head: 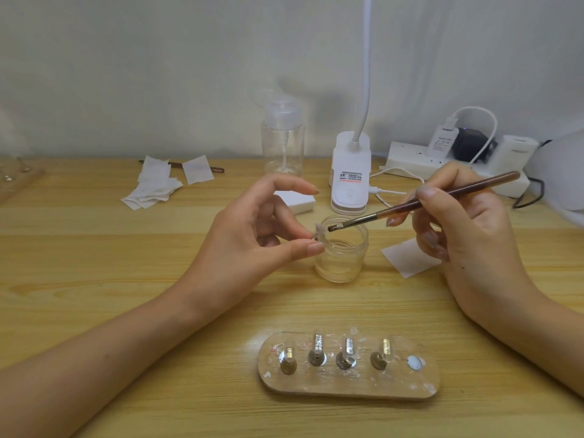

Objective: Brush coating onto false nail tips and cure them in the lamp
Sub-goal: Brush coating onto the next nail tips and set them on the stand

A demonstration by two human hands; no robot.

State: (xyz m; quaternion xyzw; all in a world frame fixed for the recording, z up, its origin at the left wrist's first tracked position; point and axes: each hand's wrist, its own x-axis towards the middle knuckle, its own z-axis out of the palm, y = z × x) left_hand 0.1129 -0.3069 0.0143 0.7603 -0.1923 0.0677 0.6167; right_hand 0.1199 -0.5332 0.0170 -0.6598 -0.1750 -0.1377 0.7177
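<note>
My left hand (256,229) pinches a small clear nail tip (319,231) on its stand between thumb and fingertips, just above the left rim of a clear glass jar (343,254). My right hand (464,222) grips a brown brush (420,202); its dark bristles sit right beside the nail tip over the jar mouth. A wooden holder board (347,382) lies near the front edge with several clear nail tips standing on metal stands and one bare round magnet at its right end. The white clip-on gooseneck lamp (349,175) stands behind the jar.
A clear pump bottle (282,143) stands at the back. White wipes (155,184) and a second brush lie at the back left; one wipe (409,257) lies right of the jar. A power strip (442,162) with plugs and cables sits at the back right.
</note>
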